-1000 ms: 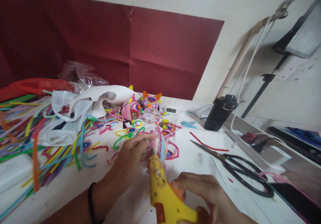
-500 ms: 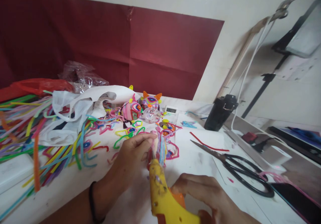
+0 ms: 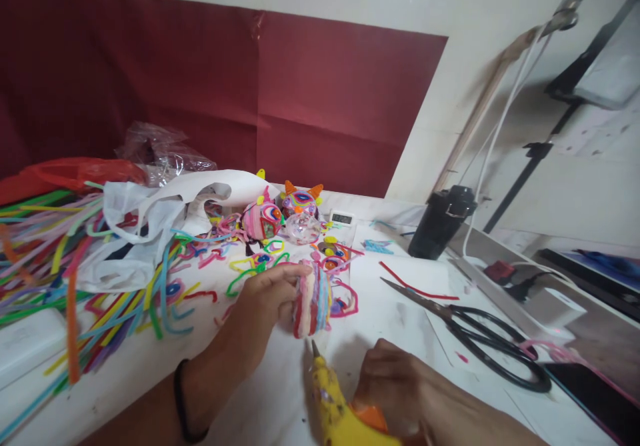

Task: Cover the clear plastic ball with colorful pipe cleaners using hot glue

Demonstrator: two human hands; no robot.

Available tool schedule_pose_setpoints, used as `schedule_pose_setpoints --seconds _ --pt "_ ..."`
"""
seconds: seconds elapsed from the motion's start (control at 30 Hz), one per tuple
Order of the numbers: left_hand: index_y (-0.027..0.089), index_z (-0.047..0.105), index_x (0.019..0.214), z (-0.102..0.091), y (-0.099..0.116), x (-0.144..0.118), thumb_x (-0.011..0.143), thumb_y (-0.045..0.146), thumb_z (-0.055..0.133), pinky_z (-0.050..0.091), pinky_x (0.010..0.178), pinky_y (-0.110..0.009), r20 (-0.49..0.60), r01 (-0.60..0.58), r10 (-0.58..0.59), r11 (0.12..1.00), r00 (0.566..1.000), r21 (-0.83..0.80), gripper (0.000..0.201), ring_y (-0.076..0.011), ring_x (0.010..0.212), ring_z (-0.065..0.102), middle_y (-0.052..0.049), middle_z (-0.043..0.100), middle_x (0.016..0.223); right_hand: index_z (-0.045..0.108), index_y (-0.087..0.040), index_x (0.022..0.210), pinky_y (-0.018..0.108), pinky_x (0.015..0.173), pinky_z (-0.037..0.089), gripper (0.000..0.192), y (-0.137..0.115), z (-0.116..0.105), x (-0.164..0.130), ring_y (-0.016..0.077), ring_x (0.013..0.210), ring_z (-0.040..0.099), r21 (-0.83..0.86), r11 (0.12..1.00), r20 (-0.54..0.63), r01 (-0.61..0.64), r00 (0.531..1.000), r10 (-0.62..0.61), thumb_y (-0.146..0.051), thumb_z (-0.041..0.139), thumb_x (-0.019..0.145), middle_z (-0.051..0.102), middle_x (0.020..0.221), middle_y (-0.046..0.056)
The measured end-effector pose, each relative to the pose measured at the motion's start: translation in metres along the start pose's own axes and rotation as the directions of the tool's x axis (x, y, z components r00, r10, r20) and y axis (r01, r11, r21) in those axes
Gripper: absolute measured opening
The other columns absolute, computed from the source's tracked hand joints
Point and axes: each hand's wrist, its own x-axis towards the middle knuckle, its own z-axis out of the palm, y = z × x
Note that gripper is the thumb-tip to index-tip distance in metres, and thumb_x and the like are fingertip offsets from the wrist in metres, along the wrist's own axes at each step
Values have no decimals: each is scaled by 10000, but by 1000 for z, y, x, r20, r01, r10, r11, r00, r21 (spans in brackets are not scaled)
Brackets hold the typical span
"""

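My left hand (image 3: pixel 267 296) pinches the left edge of a small rounded piece covered in pipe cleaners (image 3: pixel 313 303), banded in red, cream, purple and light blue. My right hand (image 3: pixel 395 383) is closed round a yellow hot glue gun (image 3: pixel 334 403) with an orange trigger. Its metal nozzle points up at the piece, a little below and apart from it. The gun's handle runs out of the bottom of the view. Behind the piece lie curled pipe-cleaner shapes (image 3: pixel 345 299) on the white table.
Loose pipe cleaners (image 3: pixel 115 319) heap up at left by a white plastic bag (image 3: pixel 120 266). Black-handled scissors (image 3: pixel 480 336), a red pipe cleaner (image 3: pixel 417 286) and a phone (image 3: pixel 595 399) lie at right. Two decorated balls (image 3: pixel 263 221) and a black bottle (image 3: pixel 443 223) stand behind.
The glue gun has drawn back down from the piece, so its nozzle no longer overlaps it. More of the piece's striped face shows. My left hand stays nearly in place.
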Motion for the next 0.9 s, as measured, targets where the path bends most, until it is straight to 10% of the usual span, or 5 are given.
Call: schedule_pose_setpoints --seconds 0.2,0.33,0.9 --pt "156 682 950 -2 -3 1 543 118 643 446 620 -265 -32 -19 23 995 999 103 411 -183 700 638 -17 706 723 669 -222 946 302 786 514 171 12 -3 4 193 847 650 86 991 170 -101 982 85 -221 676 775 698 911 48" --pt "155 658 1027 0 -3 -2 554 106 658 457 658 -287 -2 22 -22 989 1000 144 476 -214 795 647 -40 719 795 617 -188 1103 303 730 509 238 23 -2 19 181 823 623 72 976 -57 -204 976 208 -197 552 874 667 909 68" --pt "92 551 1198 1 -3 -4 652 109 616 452 672 -305 125 -19 -10 974 992 227 551 -168 616 597 28 633 515 583 -197 1192 360 688 444 344 44 15 43 207 806 537 -305 949 -177 77 975 -136 -101 480 878 589 882 80"
